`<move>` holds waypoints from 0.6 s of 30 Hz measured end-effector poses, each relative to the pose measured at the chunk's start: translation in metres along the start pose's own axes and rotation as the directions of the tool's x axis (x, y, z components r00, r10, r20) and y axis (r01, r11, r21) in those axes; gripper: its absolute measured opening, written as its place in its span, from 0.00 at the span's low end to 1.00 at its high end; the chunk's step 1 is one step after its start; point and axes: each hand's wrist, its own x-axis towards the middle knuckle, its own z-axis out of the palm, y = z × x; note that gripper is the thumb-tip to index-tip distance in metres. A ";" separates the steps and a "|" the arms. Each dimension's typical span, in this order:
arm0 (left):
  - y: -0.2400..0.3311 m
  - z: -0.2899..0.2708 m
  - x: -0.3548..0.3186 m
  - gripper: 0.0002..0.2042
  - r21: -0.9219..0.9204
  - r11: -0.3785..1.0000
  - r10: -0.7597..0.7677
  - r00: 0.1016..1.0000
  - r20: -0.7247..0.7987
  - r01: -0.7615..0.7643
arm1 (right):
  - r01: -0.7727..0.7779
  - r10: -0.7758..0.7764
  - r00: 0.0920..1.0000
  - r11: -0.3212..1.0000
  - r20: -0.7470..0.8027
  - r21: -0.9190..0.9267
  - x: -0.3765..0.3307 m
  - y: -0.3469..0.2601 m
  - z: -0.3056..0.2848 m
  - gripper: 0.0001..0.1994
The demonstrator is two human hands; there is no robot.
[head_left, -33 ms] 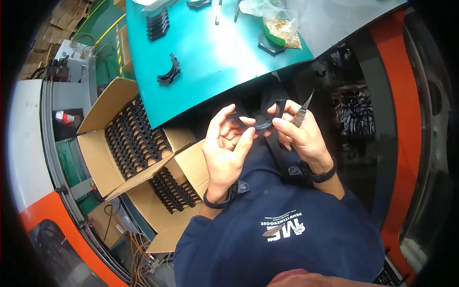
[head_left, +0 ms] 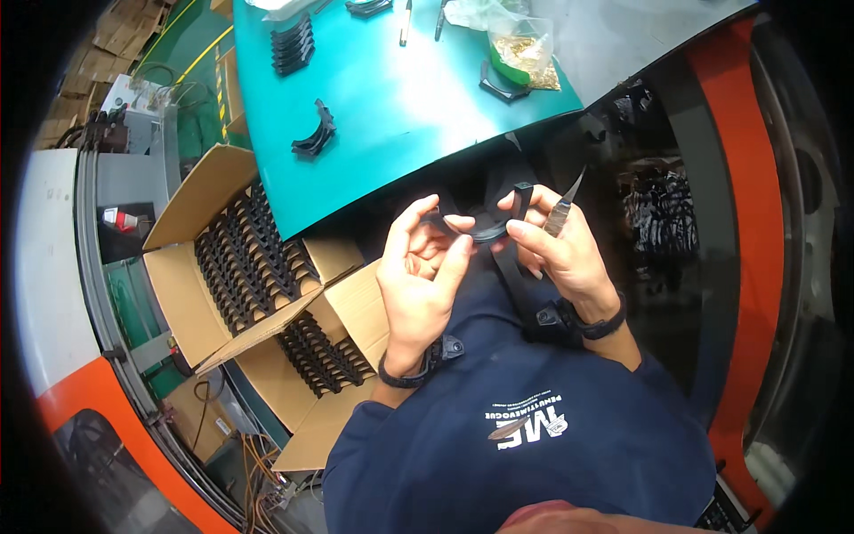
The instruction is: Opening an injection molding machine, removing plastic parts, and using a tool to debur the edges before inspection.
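A curved black plastic part (head_left: 487, 235) is held up in front of me between both hands, past the near edge of the green table. My left hand (head_left: 420, 274) pinches its left end between thumb and fingers. At the other end, my right hand (head_left: 569, 251) grips it with thumb and forefinger. A slim, pointed silver tool (head_left: 560, 214) that looks like tweezers is tucked in the same right hand, its tip pointing up and away. My fingers cover parts of the black piece's ends.
On the green table (head_left: 382, 169) lie curved black parts (head_left: 316, 132), a row of similar parts (head_left: 294, 46), a pen (head_left: 406, 25) and a bag of small gold-coloured pieces (head_left: 527, 59). Open cardboard boxes (head_left: 189, 298) filled with rows of black parts stand at left.
The curved black part has tilted slightly between my fingers. Both hands stay in nearly the same place.
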 end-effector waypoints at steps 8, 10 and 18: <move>-0.012 0.005 0.005 0.13 0.137 0.987 0.112 0.974 -0.197 -0.086 | 0.246 -0.218 0.967 0.931 0.131 -0.269 -0.004 0.018 -0.014 0.17; -0.013 0.001 0.006 0.14 0.106 0.990 0.108 0.978 -0.178 -0.090 | 0.206 -0.193 0.975 0.972 0.111 -0.117 -0.004 0.017 -0.009 0.18; -0.025 -0.002 0.011 0.19 -0.017 0.993 0.115 0.993 -0.037 -0.116 | -0.163 0.154 0.975 0.986 0.161 0.042 -0.002 0.017 0.004 0.11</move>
